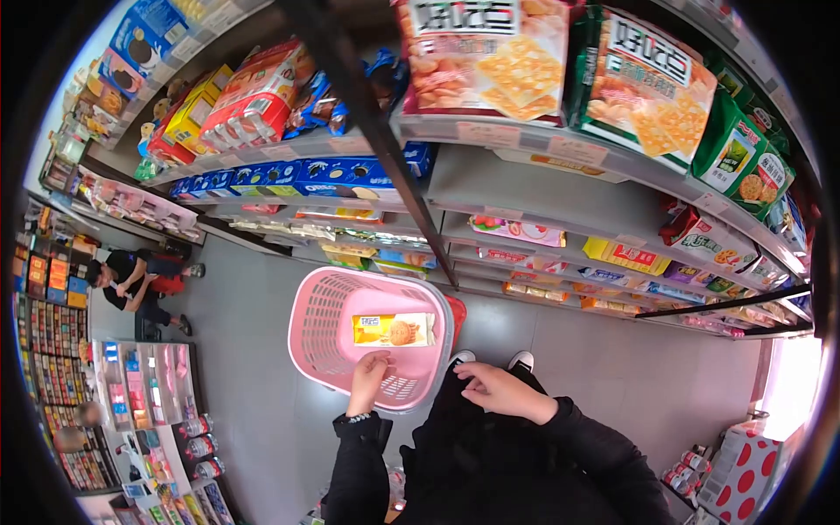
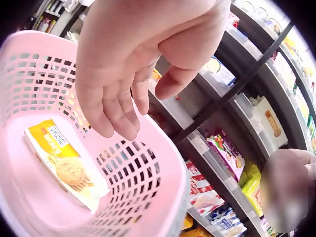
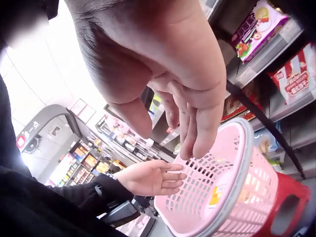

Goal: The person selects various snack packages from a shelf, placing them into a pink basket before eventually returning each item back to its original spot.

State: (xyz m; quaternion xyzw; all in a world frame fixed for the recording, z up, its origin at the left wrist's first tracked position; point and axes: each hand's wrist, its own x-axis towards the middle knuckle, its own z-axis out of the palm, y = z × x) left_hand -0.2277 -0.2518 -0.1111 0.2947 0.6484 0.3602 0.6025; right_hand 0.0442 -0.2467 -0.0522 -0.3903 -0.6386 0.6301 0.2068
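A yellow and white biscuit packet [image 1: 374,332] lies flat on the bottom of a pink plastic basket [image 1: 313,302] with slotted sides. My left hand [image 1: 368,380] hangs over the basket's near rim, its fingers loosely bent and holding nothing. In the left wrist view those fingers [image 2: 111,111] point down above the basket, with the biscuit packet [image 2: 66,163] below and beside them. My right hand [image 1: 507,394] is in front of my body, to the right of the basket. The right wrist view shows its fingers [image 3: 197,123] relaxed, nothing between them.
Shelves [image 1: 534,188] of packaged snacks run along the far side, with large cracker bags [image 1: 490,61] on top. Something red [image 3: 289,202] stands under the basket. A seated person [image 1: 131,284] is at the left, near a display counter [image 1: 144,385].
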